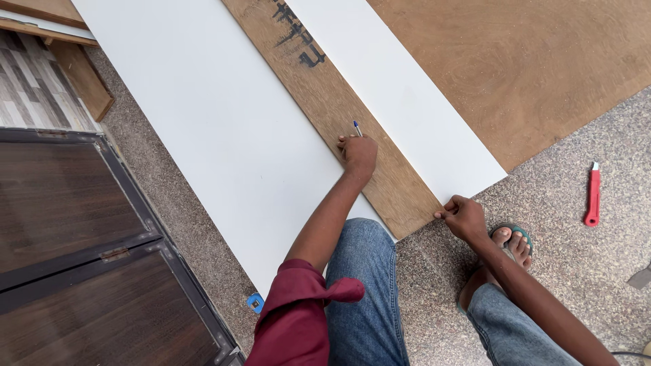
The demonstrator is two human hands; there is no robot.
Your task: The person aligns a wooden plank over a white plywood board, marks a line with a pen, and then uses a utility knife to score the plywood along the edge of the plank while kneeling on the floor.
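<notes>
The pen [357, 127] sat tip-down on the brown wooden strip [352, 129], which lay across the white board [203, 122]. The left hand [358, 153] gripped that pen; the right hand [464, 217] pinched the strip's near corner. A red utility knife [593, 195] lay well apart on the speckled floor [576, 271].

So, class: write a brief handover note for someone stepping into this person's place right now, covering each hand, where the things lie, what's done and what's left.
Left hand: holds a pen at the left edge of the brown wooden strip, tip hidden.
Right hand: pinches the strip's near corner.
The strip lies diagonally across the white sheet on the floor. Red utility knife lies on the floor to the right, untouched.
Done: strip laid in place.
Left: no drawn line is visible on the sheet.
</notes>
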